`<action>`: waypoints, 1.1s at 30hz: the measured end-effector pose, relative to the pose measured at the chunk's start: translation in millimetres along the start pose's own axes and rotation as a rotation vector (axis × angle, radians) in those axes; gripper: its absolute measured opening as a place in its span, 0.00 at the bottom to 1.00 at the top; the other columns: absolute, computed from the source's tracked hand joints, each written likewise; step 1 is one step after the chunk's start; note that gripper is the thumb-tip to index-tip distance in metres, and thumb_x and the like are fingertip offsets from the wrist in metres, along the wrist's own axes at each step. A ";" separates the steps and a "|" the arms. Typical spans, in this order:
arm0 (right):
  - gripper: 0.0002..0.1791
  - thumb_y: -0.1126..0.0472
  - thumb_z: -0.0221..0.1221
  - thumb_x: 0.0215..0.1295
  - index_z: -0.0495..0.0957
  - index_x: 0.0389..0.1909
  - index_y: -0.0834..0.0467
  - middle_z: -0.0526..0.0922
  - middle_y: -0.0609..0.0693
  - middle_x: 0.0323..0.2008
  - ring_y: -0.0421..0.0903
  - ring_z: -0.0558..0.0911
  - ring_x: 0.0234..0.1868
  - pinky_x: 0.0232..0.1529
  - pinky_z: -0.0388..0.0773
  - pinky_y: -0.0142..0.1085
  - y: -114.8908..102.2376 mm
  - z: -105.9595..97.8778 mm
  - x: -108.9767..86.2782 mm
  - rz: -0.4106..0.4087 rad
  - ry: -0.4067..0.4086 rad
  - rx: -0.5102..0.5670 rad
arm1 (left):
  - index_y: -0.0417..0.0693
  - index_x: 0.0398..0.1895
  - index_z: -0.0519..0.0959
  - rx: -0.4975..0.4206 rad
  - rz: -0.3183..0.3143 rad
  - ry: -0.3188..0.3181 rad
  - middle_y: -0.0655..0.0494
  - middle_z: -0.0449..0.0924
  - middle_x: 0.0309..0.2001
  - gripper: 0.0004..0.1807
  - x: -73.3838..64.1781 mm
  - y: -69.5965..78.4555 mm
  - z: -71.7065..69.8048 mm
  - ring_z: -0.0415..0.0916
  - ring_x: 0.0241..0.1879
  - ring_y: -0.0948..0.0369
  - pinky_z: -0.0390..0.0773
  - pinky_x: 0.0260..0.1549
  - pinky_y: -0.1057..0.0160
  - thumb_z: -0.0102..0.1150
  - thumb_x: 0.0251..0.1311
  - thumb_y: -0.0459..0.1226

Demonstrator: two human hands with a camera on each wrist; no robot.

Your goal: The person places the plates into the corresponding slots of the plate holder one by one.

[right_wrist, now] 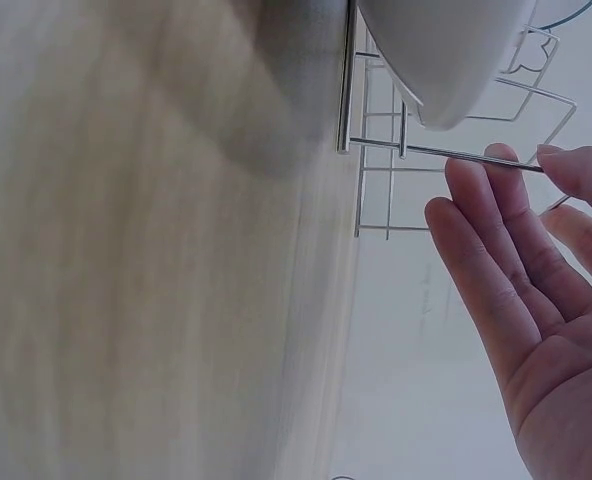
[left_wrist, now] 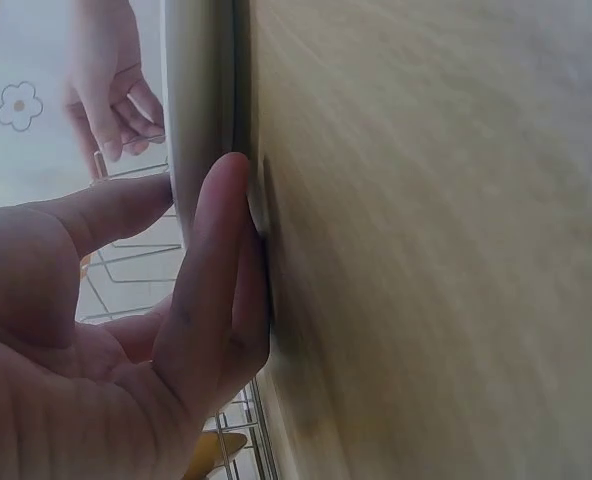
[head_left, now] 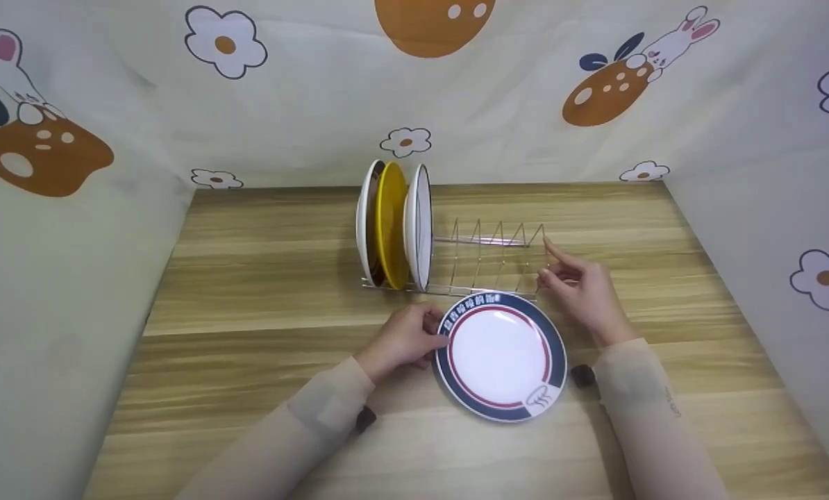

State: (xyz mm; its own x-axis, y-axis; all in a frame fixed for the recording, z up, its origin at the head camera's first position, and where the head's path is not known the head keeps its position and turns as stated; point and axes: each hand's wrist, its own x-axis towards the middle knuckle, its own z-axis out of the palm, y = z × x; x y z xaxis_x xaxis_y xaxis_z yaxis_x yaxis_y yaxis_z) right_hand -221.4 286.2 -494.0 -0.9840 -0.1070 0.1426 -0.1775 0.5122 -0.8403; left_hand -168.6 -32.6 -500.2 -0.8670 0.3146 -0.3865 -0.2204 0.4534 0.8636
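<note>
My left hand [head_left: 404, 339] pinches the left edge of a white plate [head_left: 501, 355] with a dark blue rim and a red ring. The thumb lies on top and fingers [left_wrist: 211, 270] are underneath. The plate faces up in front of the wire dish rack [head_left: 484, 241], and its pale underside shows in the right wrist view. At the rack's right end, my right hand [head_left: 588, 292] pinches the end wire between thumb and fingers. Upright at the rack's left stand a white plate with a brown inside [head_left: 363, 226], a yellow plate [head_left: 391, 226] and a dark-edged white plate [head_left: 421, 226].
The rack's right part shows bare zigzag wires. Everything stands on a wood-grain table [head_left: 262, 278]. A pale cloth backdrop [head_left: 303, 104] printed with flowers, rabbits and orange fruit closes off the back and both sides.
</note>
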 end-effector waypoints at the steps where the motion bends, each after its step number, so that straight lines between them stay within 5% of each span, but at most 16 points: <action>1: 0.32 0.63 0.66 0.70 0.71 0.73 0.44 0.91 0.59 0.39 0.50 0.90 0.39 0.42 0.85 0.25 0.3 0.1 0.2 0.003 -0.001 -0.006 | 0.42 0.56 0.78 0.011 0.003 0.003 0.47 0.82 0.41 0.20 0.3 0.1 0.4 0.79 0.26 0.57 0.86 0.22 0.59 0.70 0.63 0.33; 9: 0.33 0.65 0.64 0.71 0.68 0.75 0.48 0.90 0.63 0.43 0.57 0.89 0.44 0.43 0.83 0.23 0.9 1.0 1.3 0.045 -0.010 -0.023 | 0.42 0.47 0.79 0.085 0.020 0.023 0.48 0.81 0.37 0.13 1.9 -0.1 3.2 0.77 0.25 0.59 0.85 0.21 0.62 0.70 0.62 0.33; 16: 0.32 0.64 0.65 0.70 0.71 0.73 0.44 0.90 0.59 0.40 0.50 0.90 0.40 0.43 0.84 0.24 -0.1 0.3 0.4 0.014 -0.001 -0.014 | 0.39 0.46 0.79 0.088 0.069 0.043 0.46 0.82 0.40 0.12 -2.6 0.0 3.2 0.78 0.30 0.57 0.85 0.22 0.62 0.67 0.61 0.30; 27: 0.32 0.65 0.66 0.69 0.72 0.72 0.47 0.90 0.59 0.38 0.42 0.89 0.36 0.43 0.85 0.25 1.5 -0.2 0.9 -0.002 0.003 -0.004 | 0.37 0.47 0.73 0.023 0.214 0.049 0.44 0.78 0.47 0.12 -12.2 -2.2 0.9 0.74 0.51 0.51 0.77 0.59 0.50 0.62 0.62 0.30; 33: 0.32 0.62 0.66 0.70 0.71 0.73 0.44 0.91 0.57 0.40 0.45 0.90 0.38 0.44 0.84 0.25 1.3 -1.0 1.2 0.015 -0.012 -0.009 | 0.36 0.48 0.72 -0.082 0.213 0.039 0.40 0.80 0.50 0.11 -15.2 -5.2 2.3 0.77 0.53 0.51 0.80 0.58 0.52 0.58 0.65 0.30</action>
State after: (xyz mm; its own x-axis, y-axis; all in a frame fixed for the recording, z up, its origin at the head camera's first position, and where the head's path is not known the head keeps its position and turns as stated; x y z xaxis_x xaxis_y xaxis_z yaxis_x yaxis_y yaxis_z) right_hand -222.8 287.6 -494.4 -0.9863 -0.1094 0.1233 -0.1626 0.5211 -0.8378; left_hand -153.3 -37.9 -499.5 -0.9142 0.3623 -0.1814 -0.0650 0.3107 0.9483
